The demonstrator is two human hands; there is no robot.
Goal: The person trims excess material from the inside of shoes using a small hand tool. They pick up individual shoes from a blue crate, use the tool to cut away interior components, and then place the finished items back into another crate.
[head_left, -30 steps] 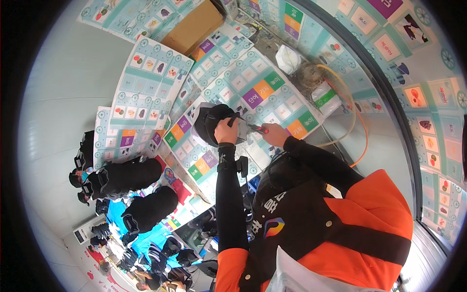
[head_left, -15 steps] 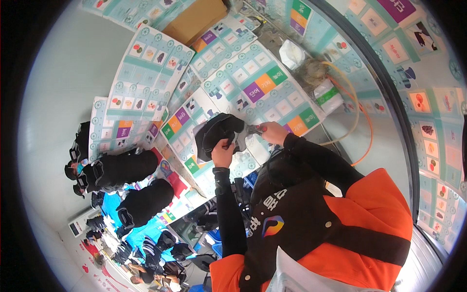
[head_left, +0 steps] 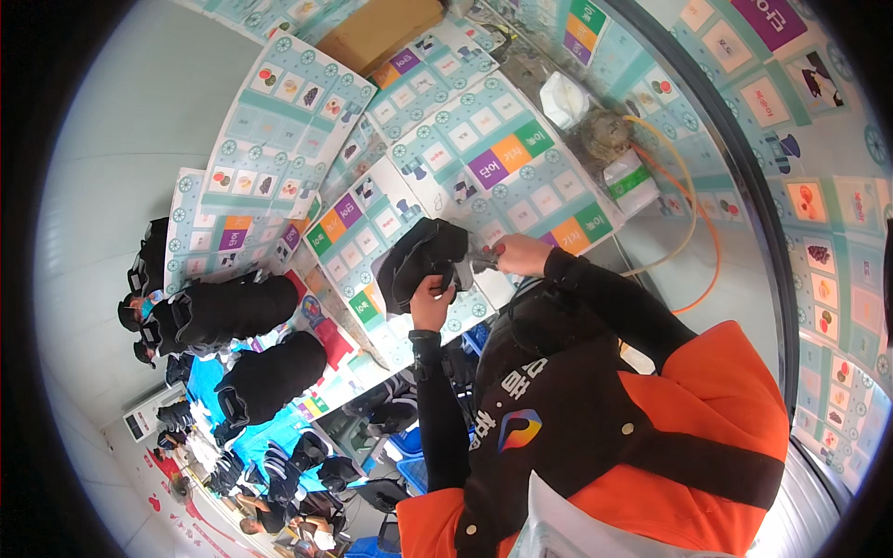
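My left hand [head_left: 432,296] grips a crumpled black fabric piece [head_left: 420,259] from below and holds it up in front of my chest. My right hand [head_left: 523,253] is closed on a small metal tool with a red part [head_left: 484,259], whose tip touches the right edge of the fabric. Both arms are in black sleeves, and I wear a black and orange vest [head_left: 651,446].
Printed mats with coloured squares [head_left: 279,112] cover the surface beyond my hands. Two stacks of black pieces [head_left: 233,309] lie at the left, above blue crates [head_left: 419,446]. At the back are a cardboard box [head_left: 381,33], a white container [head_left: 563,98] and an orange hose [head_left: 693,214].
Both hands and the black piece have drifted slightly lower in the view, and the piece has turned a little. The tool stays at its edge.
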